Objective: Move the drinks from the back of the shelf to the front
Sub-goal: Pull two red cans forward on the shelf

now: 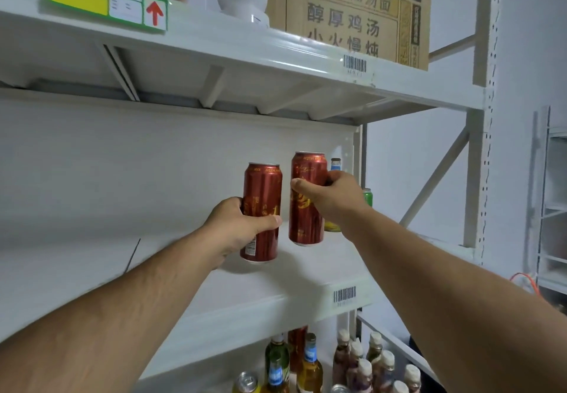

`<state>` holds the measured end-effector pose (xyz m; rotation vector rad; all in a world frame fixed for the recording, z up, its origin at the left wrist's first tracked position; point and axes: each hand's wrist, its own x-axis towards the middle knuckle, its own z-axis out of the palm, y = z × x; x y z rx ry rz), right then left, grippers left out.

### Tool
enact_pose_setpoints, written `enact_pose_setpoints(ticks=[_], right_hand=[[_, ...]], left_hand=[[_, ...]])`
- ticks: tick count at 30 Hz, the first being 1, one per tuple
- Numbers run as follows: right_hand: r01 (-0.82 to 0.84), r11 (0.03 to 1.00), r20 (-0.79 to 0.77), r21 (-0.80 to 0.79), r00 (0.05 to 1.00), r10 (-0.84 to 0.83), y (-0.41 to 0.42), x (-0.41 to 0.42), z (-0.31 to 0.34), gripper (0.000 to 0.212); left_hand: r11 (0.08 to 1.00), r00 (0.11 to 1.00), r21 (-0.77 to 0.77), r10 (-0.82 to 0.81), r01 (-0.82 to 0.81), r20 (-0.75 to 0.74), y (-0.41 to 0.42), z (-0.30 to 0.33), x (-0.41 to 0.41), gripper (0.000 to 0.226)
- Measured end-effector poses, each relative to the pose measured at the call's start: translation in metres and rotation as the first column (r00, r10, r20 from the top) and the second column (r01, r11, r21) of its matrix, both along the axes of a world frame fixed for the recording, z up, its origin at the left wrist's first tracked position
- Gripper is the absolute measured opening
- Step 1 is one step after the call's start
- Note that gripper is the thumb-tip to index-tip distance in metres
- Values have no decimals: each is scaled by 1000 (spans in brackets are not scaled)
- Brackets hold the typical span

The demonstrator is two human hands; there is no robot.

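Head view shows the left hand [236,227] gripping one red can [262,211], the right hand [331,196] gripping another can [306,208]. Swung carelessly, they could clink together or tip the bottle [336,165] behind.

Stockroom: barcoded white metal shelving [306,306], noodle carton [352,8], bottled drinks [310,365].

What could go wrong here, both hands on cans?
1. The right hand grips its red can right beside a bottle and a green can; the wrist could knock them.
2. The left hand holds its can low, so it may tip.
3. The two cans are close and could clash.
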<state>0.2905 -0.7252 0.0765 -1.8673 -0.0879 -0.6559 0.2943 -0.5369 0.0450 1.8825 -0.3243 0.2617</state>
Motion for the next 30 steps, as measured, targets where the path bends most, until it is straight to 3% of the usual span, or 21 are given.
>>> enact_pose_setpoints(ticks=[8, 21, 30], right_hand=[[-42, 999, -21, -5, 999, 42, -11, 78, -1, 41], [-138, 990, -154, -19, 979, 133, -34, 192, -4, 45], [-127, 991, -240, -32, 964, 116, -41, 248, -17, 49]], left_hand=[[997, 997, 0, 75, -75, -22, -14, 3, 55, 31], [965, 967, -70, 254, -253, -1, -40, 9, 110, 25], [948, 951, -79, 309, -310, -25, -39, -2, 129, 36]])
